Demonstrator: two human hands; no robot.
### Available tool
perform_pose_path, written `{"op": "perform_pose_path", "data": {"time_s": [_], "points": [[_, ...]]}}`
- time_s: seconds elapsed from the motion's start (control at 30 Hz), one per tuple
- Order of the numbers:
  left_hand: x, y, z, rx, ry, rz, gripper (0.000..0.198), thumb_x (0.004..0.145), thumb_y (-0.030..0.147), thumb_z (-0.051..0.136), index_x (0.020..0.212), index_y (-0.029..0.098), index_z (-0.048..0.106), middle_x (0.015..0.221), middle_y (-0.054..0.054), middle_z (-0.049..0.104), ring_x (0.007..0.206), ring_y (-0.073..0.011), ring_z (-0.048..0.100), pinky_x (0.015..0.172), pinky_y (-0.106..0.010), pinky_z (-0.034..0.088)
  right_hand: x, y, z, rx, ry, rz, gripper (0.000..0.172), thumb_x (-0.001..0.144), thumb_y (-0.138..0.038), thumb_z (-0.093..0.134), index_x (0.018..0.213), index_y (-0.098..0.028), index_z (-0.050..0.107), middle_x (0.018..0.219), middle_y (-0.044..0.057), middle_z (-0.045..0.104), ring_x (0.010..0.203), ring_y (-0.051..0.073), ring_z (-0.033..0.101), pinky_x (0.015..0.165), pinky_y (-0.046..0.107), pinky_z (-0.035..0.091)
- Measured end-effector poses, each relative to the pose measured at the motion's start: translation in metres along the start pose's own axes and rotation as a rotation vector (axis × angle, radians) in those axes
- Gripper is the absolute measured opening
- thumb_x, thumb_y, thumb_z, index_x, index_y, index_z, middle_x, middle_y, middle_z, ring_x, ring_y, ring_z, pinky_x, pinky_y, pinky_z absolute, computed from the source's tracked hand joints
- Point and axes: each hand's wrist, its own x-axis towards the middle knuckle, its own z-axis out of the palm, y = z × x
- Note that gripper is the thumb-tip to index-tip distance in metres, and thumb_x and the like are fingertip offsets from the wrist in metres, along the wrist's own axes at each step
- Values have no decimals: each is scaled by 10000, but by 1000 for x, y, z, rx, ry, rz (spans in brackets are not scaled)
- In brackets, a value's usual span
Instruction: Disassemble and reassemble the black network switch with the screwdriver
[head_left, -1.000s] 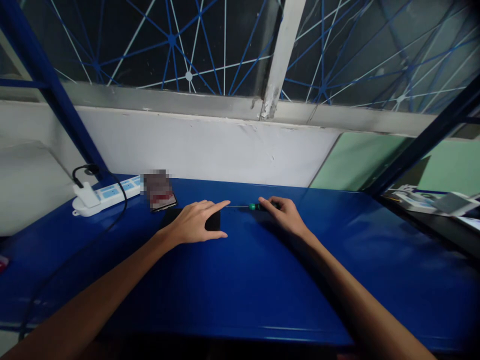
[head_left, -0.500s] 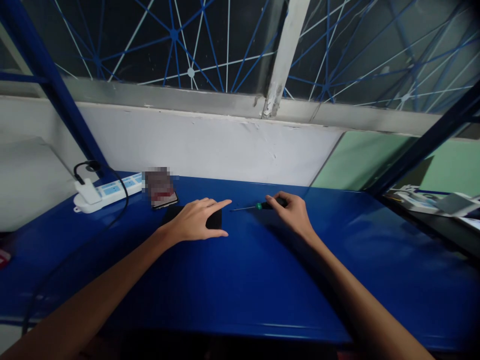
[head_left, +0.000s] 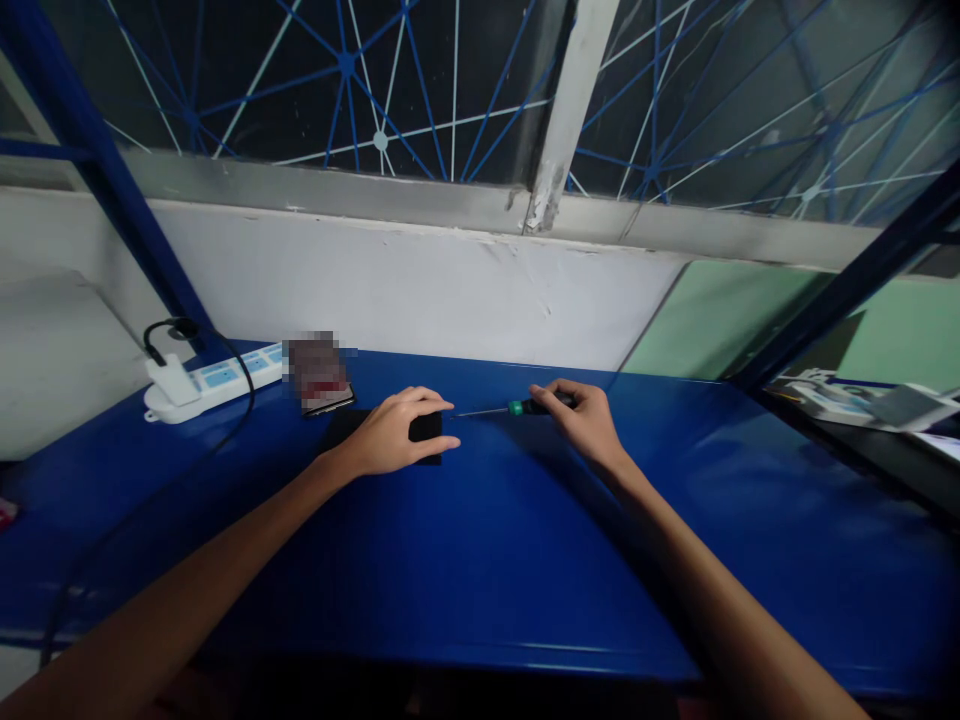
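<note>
My right hand point(head_left: 581, 415) grips the dark handle of a screwdriver point(head_left: 517, 408) that has a green collar. Its thin metal shaft points left. The tip reaches close to my left hand point(head_left: 394, 432), whose thumb and forefinger stand apart on either side of it. Under the left palm lies a flat black object point(head_left: 427, 428), partly covered by the hand; its kind does not show. Something tiny and dark sits by the tip, too small to make out.
A white power strip point(head_left: 191, 400) with a plugged-in black cable point(head_left: 246, 400) lies on the blue table point(head_left: 465, 570) at left. Beside it is a stack of flat, partly blurred items point(head_left: 319, 375). Papers point(head_left: 840, 400) lie at far right, and blue posts point(head_left: 142, 230) frame the sides.
My left thumb and forefinger have drawn nearer each other around the screwdriver tip. The screwdriver has shifted slightly left with my right hand.
</note>
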Motion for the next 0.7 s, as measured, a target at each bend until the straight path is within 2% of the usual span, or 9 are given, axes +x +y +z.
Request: {"op": "perform_pose_path", "data": {"time_s": [0.1,0.27,0.47,0.7], "points": [[1,0,4,-28,57,43,345,854,448,661,1090,201,713,1170,-96,640,1048,-250,615,927,-409,480,0,-1,2,75,-31,10,393,810,-510,614,612,-171,614,444,-49,383,447,92,326,464,258,239],[3,-1,7,-42,105,56,202,854,353,671,952,198,755,1068,-78,681,971,-233,638,855,-388,503,-2,-4,3,140,-68,22,370,816,-486,622,625,-169,619,429,-53,382,420,80,315,446,255,227],[4,-2,7,-65,151,71,175,885,320,628,918,214,763,1008,-62,700,889,-194,656,794,-347,515,-2,-4,3,139,-71,16,369,817,-484,619,634,-163,630,425,-57,370,418,76,302,439,253,217],[3,-4,9,-7,173,97,204,900,333,603,881,207,762,963,-63,709,860,-196,653,797,-359,522,-5,-10,4,99,-66,4,360,819,-470,622,636,-159,633,458,-43,402,441,80,319,444,250,230]]}}
